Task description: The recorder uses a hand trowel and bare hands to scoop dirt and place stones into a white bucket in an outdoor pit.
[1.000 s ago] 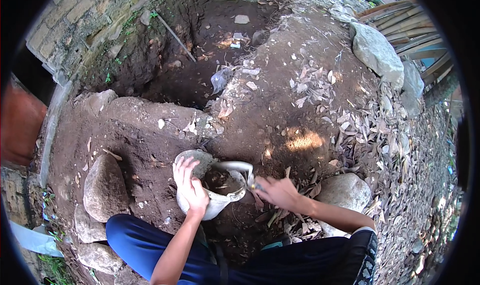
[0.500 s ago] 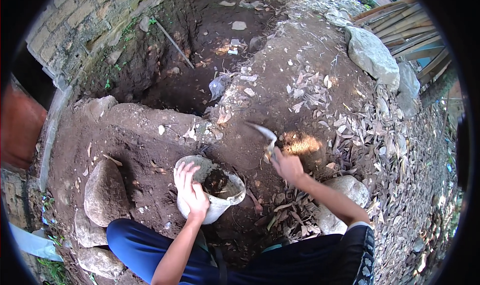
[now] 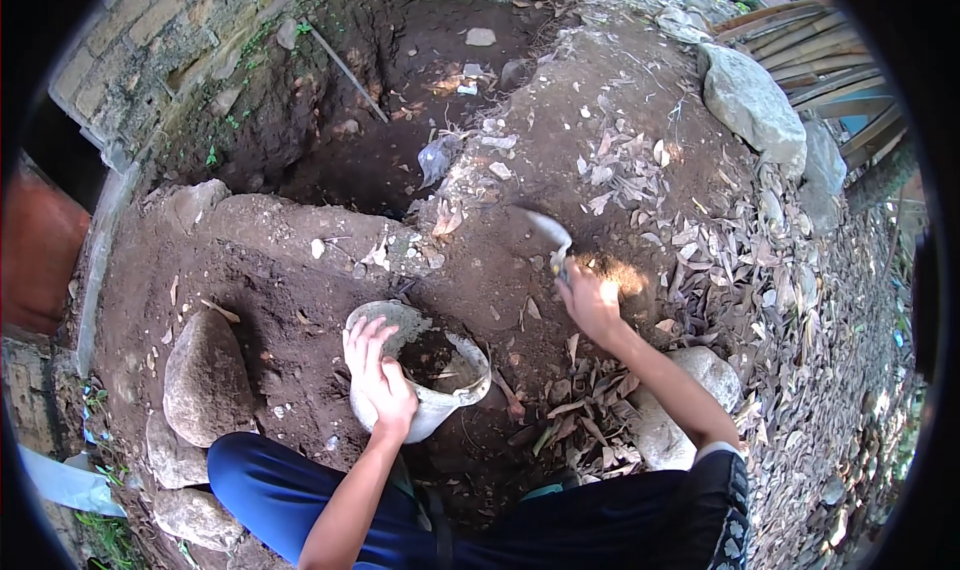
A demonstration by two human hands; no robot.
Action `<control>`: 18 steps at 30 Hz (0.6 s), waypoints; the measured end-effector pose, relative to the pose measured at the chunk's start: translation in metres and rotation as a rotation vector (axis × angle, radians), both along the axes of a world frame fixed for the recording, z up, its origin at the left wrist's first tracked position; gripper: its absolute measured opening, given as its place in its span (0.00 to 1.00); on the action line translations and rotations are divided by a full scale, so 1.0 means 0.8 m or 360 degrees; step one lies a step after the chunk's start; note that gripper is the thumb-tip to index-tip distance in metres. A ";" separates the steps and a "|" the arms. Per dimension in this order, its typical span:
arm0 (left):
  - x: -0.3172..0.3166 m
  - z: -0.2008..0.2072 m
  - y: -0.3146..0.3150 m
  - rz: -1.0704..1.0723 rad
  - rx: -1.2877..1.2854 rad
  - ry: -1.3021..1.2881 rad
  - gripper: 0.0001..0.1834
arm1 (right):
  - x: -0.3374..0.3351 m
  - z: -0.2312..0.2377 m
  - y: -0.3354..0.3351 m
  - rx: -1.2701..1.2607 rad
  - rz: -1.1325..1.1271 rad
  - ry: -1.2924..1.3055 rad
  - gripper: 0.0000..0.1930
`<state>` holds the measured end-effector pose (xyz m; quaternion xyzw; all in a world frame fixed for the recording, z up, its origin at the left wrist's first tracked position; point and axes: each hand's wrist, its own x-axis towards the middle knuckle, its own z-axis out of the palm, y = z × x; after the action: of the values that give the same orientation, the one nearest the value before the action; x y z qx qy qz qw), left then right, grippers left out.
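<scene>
My left hand [image 3: 383, 378] grips the rim of a dirty pale bucket [image 3: 428, 417], its fingers over the left side of the opening. The bucket leans on the soil between my knees, with some dark soil and dry bits inside. To the right and farther out, my right hand [image 3: 594, 303] is closed round the handle of a small sickle [image 3: 549, 232]. Its curved blade is slightly blurred and points left, low over the bare soil. Whether the tip touches the ground I cannot tell.
Beyond a low earthen ridge [image 3: 300, 232] lies a dug pit [image 3: 350, 165] with a stick [image 3: 347, 72] and a clear plastic bag [image 3: 436, 160]. Large stones [image 3: 208, 380] stand left; another stone [image 3: 700, 395] is by my right forearm. Dry leaves [image 3: 720, 245] cover the right side.
My right hand has moved the sickle away from me and a little to the right. My left hand stays on the bucket, which has barely shifted.
</scene>
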<state>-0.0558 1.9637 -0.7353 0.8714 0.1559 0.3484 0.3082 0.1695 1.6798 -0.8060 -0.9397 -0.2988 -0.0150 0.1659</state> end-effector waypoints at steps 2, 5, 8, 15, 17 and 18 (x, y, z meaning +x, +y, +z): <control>-0.001 0.002 -0.003 0.0000 0.0001 0.0008 0.19 | 0.029 -0.035 -0.001 -0.0334 -0.0054 -0.0281 0.18; 0.002 0.003 -0.005 0.0033 0.0013 0.0028 0.20 | 0.011 -0.062 0.000 -0.0203 -0.0097 -0.0199 0.20; 0.001 0.000 -0.005 0.0023 0.0026 0.0035 0.19 | -0.010 -0.064 -0.014 0.0058 0.0124 -0.0117 0.19; -0.001 0.002 -0.001 0.0024 0.0025 0.0029 0.19 | -0.090 0.061 0.003 -0.0185 0.0149 0.0365 0.13; 0.000 0.002 -0.003 -0.0001 0.0015 0.0024 0.19 | -0.129 0.063 0.010 -0.0309 0.0807 -0.0396 0.14; -0.001 0.001 -0.002 0.0001 0.0012 0.0030 0.19 | -0.156 0.072 0.021 -0.0318 0.0747 0.0181 0.16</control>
<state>-0.0565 1.9621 -0.7347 0.8758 0.1577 0.3408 0.3033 0.0450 1.6965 -0.7486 -0.8557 -0.4988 0.1063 0.0879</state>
